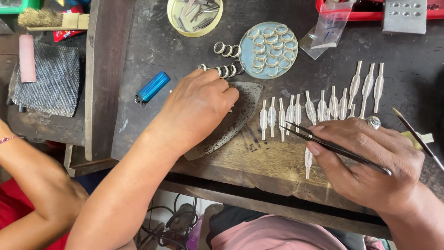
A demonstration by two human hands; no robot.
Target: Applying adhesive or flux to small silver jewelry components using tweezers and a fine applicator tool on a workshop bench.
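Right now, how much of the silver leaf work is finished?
Done: a row of flat silver leaf-shaped pieces and a round blue dish of silver rings. In hand: the right hand holds black tweezers; the left hand rests on the dark iron-shaped plate. Left: one leaf piece apart.

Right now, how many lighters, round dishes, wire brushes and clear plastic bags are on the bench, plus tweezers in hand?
Blue lighter: 1
Round dishes: 2, yellow dish and blue dish
Wire brush: 1
Clear plastic bag: 1
Tweezers, in the right hand: 1
Total: 6
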